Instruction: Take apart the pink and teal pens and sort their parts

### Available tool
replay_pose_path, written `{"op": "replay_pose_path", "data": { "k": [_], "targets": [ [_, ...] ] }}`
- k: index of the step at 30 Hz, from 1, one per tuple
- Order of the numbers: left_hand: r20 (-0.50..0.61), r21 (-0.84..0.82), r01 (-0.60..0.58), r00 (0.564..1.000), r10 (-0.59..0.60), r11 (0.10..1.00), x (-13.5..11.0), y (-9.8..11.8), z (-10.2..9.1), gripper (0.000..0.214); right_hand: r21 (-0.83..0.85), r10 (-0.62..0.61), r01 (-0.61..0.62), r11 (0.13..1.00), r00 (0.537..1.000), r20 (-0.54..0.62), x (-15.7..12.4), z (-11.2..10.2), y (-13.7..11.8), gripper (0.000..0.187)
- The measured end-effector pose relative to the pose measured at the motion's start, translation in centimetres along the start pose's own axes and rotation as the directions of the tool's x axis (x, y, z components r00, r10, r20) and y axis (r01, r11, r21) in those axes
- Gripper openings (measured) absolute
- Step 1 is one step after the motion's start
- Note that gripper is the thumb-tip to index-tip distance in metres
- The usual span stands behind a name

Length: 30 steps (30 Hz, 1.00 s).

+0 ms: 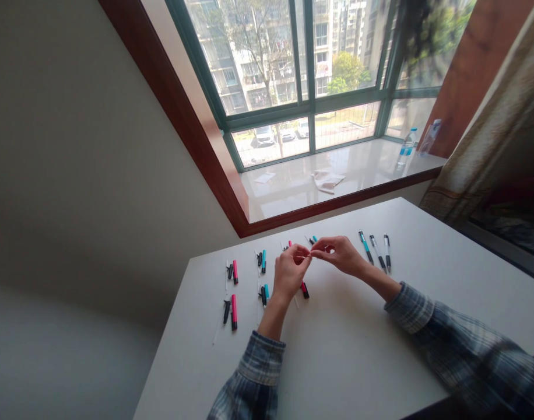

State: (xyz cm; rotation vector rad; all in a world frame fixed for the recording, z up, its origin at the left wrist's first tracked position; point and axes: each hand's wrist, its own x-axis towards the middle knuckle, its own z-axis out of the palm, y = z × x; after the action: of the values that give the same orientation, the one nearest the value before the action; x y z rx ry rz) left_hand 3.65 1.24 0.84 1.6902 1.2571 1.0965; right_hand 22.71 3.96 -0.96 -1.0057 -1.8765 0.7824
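Observation:
My left hand and my right hand meet above the table, thumbs and fingertips pinched together. What sits between the fingertips is too small to make out. Around and left of them lie taken-apart pens in small groups. Each visible group has a coloured barrel, such as a pink barrel or a teal barrel, beside a black clip piece and a thin pale refill. My left hand partly covers another pink barrel. Right of my right hand lie a whole teal pen and two white-and-black pens.
The white table stands against the wall under a window. On the sill are a crumpled cloth or paper, a flat paper sheet and a clear bottle beside a second one. A curtain hangs at the right.

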Motion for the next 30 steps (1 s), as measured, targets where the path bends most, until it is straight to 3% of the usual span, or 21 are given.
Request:
{"op": "replay_pose_path", "data": {
  "k": [4,7,12,15,18,30],
  "targets": [
    [-0.014,0.021,-0.001,1.0,0.001,1.0,0.0,0.0,0.0,0.017,-0.066,0.0,0.0,0.998,1.0,0.007,0.0,0.0,0.0,0.025],
    [-0.136,0.036,0.031,0.99,-0.025,0.999,0.2,-0.2,-0.1,0.018,-0.13,-0.008,0.007,0.991,1.0,-0.007,0.0,-0.3,0.3,0.02],
    [-0.42,-0.112,0.134,0.891,-0.169,0.985,0.9,-1.1,-1.3,0.028,-0.299,0.003,-0.034,0.954,0.995,-0.104,-0.2,-1.0,1.6,0.011],
    [-0.516,-0.109,0.13,0.84,-0.168,0.985,1.2,-1.3,-2.2,0.026,-0.323,-0.029,-0.002,0.946,0.996,-0.089,-0.2,-1.1,2.3,0.01],
    [-0.537,-0.115,0.116,0.828,-0.16,0.987,1.2,-1.2,-2.5,0.024,-0.357,-0.068,0.04,0.933,0.996,-0.066,-0.3,-1.0,2.7,0.011],
    [-0.478,-0.124,0.122,0.862,-0.167,0.985,1.0,-0.7,-1.3,0.022,-0.413,-0.141,0.128,0.902,0.99,0.0,-0.3,-0.8,3.6,0.015]
  ]
}}
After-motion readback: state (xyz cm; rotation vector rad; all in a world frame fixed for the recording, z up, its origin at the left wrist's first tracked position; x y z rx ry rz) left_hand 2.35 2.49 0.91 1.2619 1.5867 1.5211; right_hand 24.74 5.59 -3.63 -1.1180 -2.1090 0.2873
